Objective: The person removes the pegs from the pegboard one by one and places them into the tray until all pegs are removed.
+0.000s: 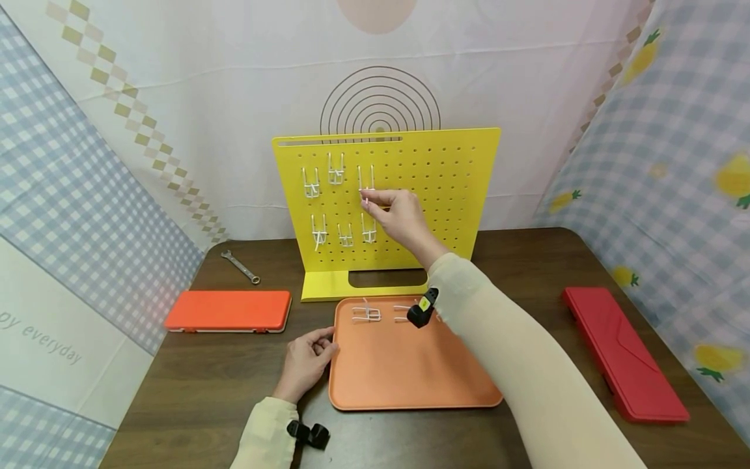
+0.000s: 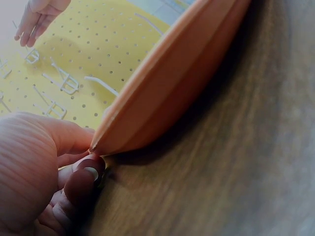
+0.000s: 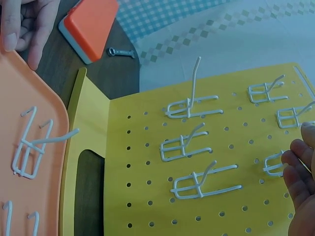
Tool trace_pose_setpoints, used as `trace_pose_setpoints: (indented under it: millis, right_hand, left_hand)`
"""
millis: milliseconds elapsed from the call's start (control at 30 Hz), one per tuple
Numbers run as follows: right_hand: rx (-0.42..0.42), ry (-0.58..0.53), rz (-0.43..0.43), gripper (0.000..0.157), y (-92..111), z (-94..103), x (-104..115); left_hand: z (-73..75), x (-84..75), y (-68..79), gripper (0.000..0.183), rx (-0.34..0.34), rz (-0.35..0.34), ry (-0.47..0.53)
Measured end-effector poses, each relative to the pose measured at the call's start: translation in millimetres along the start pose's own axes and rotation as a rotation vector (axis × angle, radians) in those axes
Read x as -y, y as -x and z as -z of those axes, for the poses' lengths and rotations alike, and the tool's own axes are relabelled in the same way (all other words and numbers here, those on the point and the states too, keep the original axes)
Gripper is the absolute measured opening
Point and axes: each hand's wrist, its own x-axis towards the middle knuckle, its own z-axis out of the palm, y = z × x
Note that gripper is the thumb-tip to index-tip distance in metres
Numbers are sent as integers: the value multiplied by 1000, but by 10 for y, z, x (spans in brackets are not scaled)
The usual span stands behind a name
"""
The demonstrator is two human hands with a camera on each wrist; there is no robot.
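A yellow pegboard [image 1: 445, 195] stands upright with several white wire pegboard hooks on its left half, such as one hook [image 3: 192, 110] in the lower row. My right hand [image 1: 404, 215] pinches the upper-row hook [image 3: 271, 166] furthest right between thumb and fingers, against the board. An orange tray [image 1: 404, 371] lies in front of the board and holds more hooks, one of them a hook [image 1: 366, 314] near its back left corner. At the tray's left rim, my left hand [image 1: 307, 361] pinches the edge with thumb and fingers.
An orange flat case [image 1: 228, 311] lies left of the tray, with a wrench [image 1: 240, 266] behind it. Far right lies a red case [image 1: 624, 355]. The pegboard's yellow base [image 1: 325, 286] comes close to the tray's back edge. Curtains hang behind and at both sides.
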Motion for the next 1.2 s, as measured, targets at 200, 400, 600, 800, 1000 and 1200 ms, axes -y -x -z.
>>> trace_pose_setpoints:
  millis: [200,400,600,800,1000,1200]
  right_hand:
    - [-3,-15,-3,34,8,7,8]
    - [-3,-25,2,33,9,17,21]
    - [-8,-34,13,33,25,28,40]
    - [-17,-48,18,32,78,57,53]
    - [-40,-93,73,30,179,118,47]
    - [-71,-134,96,32,362,199,1]
  left_hand:
    - [0,1,0,28,-4,-5,-7]
    - [-7,1,-4,28,-3,-10,-9]
    - [-12,3,-5,28,-7,-12,-7]
    - [-7,2,-1,28,-7,-7,-4]
    - [-8,-8,5,28,-7,-5,-3]
    - [-8,1,0,28,-8,-13,2]
